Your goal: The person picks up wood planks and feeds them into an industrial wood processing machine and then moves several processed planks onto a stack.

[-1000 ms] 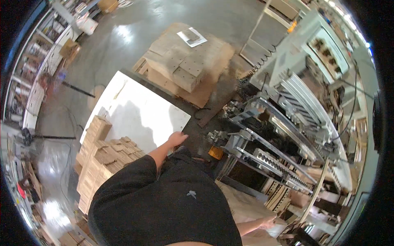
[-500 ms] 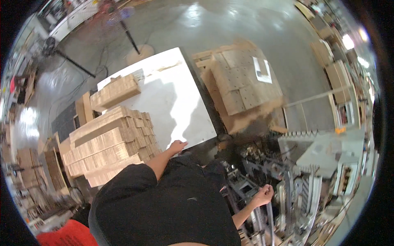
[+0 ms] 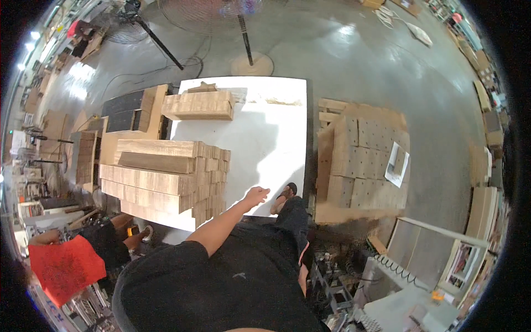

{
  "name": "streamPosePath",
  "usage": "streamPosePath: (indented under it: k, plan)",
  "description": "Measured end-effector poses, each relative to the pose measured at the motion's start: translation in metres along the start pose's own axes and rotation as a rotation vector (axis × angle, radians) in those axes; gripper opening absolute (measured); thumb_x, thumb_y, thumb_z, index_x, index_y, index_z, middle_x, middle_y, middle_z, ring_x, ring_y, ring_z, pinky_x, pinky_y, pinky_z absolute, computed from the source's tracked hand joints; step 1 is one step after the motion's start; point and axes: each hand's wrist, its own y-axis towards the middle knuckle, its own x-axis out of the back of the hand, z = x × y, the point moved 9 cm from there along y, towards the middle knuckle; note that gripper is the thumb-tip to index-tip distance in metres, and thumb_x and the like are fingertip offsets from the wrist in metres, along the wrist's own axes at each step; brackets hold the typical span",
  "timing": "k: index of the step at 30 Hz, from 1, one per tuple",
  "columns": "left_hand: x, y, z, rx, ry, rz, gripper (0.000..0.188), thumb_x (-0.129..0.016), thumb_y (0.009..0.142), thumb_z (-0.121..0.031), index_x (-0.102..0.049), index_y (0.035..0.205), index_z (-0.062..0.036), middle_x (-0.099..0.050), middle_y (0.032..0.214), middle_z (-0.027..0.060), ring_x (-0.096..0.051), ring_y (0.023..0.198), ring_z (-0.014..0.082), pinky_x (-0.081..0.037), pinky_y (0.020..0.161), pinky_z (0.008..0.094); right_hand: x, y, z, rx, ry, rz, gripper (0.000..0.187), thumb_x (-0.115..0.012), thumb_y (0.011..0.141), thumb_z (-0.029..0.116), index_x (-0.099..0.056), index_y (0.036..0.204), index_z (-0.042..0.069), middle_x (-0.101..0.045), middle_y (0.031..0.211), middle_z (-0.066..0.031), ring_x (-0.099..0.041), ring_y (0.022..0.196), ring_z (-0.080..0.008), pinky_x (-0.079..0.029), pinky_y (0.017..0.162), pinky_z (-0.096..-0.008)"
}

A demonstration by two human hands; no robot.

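Note:
My left hand [image 3: 257, 197] hangs over the near edge of a large white board [image 3: 287, 127], its fingers loosely bent and slightly apart, with nothing held in it. Beside it to the left stands a tall stack of wood-grain boards [image 3: 166, 180], layered in long strips. Farther back on the white board lies a smaller bundle of the same boards [image 3: 199, 105]. My foot in a dark sandal [image 3: 285, 196] is on the white board, just right of the hand. My right hand is out of sight.
At right stands a stack of drilled wooden pieces [image 3: 368, 157] with a white sheet [image 3: 397, 166] on it. Fan stands [image 3: 247, 44] rise beyond the white board. A person in a red shirt [image 3: 66, 268] is at lower left. Machine parts [image 3: 334, 288] lie at lower right.
The view has swung to the left, so the stacks sit farther right and squarer. My right hand has left the picture. The red-shirted person shows more fully.

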Motion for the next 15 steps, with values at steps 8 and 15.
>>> streamPosePath:
  k: [8, 15]
  plan:
    - [0.114, 0.013, 0.043, -0.059, 0.138, -0.395, 0.046, -0.060, 0.089, -0.041, -0.070, 0.091, 0.0042, -0.070, 0.089, 0.0200, -0.066, 0.086, 0.0342, -0.048, 0.078, 0.0477, 0.075, -0.034, 0.198, -0.266, 0.952, 0.485, 0.035, -0.050, 0.103, 0.019, -0.037, 0.071, 0.016, -0.024, 0.057, 0.0030, -0.018, 0.046, -0.0112, -0.017, 0.043, -0.0335]
    - [0.134, -0.036, -0.046, -0.018, -0.175, -0.597, 0.043, -0.063, 0.091, -0.042, -0.066, 0.094, 0.0004, -0.069, 0.080, 0.0138, -0.067, 0.076, 0.0258, -0.051, 0.072, 0.0408, 0.209, 0.009, 0.373, -0.039, 0.504, 0.015, 0.026, -0.060, 0.098, 0.024, -0.058, 0.118, 0.008, -0.057, 0.073, -0.0012, -0.055, 0.061, -0.0138, -0.035, 0.045, -0.0271]
